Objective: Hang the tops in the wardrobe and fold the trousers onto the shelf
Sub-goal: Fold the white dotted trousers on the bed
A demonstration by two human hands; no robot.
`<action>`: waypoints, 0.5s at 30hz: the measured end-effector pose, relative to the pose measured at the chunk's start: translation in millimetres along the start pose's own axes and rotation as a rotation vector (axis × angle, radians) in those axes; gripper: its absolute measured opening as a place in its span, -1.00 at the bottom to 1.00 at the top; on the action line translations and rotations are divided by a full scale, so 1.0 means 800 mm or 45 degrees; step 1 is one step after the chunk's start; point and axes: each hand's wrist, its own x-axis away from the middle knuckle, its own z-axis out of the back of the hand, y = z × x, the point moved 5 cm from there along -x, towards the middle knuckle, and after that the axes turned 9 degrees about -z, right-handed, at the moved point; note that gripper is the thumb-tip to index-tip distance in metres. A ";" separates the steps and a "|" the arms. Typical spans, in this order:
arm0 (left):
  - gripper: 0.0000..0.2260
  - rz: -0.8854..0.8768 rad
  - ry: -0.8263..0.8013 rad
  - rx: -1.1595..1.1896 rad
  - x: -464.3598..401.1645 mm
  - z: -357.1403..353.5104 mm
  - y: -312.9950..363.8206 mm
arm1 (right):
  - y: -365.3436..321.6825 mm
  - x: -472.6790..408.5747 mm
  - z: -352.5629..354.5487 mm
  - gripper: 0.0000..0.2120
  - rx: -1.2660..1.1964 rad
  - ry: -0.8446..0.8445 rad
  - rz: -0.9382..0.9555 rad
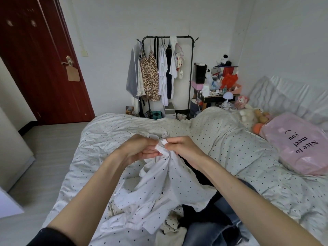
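A white top with small dark dots (156, 181) hangs bunched from both my hands above the bed. My left hand (140, 148) grips its upper edge. My right hand (182, 148) pinches a small white strap or tab of it. Below lie a black garment (200, 174), blue jeans (209, 229) and a cream dotted piece (170, 226) in a heap near the front edge. A black clothes rack (168, 71) stands against the far wall, with several garments on hangers.
The bed (230, 139) with its dotted cover fills the middle. A pink bag (298, 144) and soft toys lie at the right. A cluttered side table (216, 93) stands by the rack. A red door (35, 59) is at the left, grey floor beside the bed.
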 end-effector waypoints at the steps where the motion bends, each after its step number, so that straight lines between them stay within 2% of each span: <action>1: -0.86 -0.007 -0.025 -0.023 0.001 0.000 -0.001 | 0.003 0.002 -0.003 -0.73 0.007 -0.062 0.012; 3: -0.75 -0.037 -0.064 -0.149 0.002 -0.002 -0.001 | 0.010 0.004 -0.006 -0.72 0.052 -0.078 0.036; 7: -0.54 -0.151 -0.099 -0.419 0.002 -0.008 0.003 | 0.016 -0.003 0.004 -0.80 0.177 0.165 0.086; 9: -0.57 -0.261 -0.064 -0.505 0.002 -0.004 0.010 | 0.013 -0.005 0.019 -0.79 0.160 0.239 0.098; 12: -0.74 -0.558 0.126 -0.731 -0.001 0.018 0.033 | -0.007 -0.003 0.046 -0.69 0.128 0.230 0.151; 15: -0.56 -0.731 -0.034 -1.028 -0.009 0.020 0.065 | -0.053 0.000 0.073 -0.67 0.187 0.163 0.311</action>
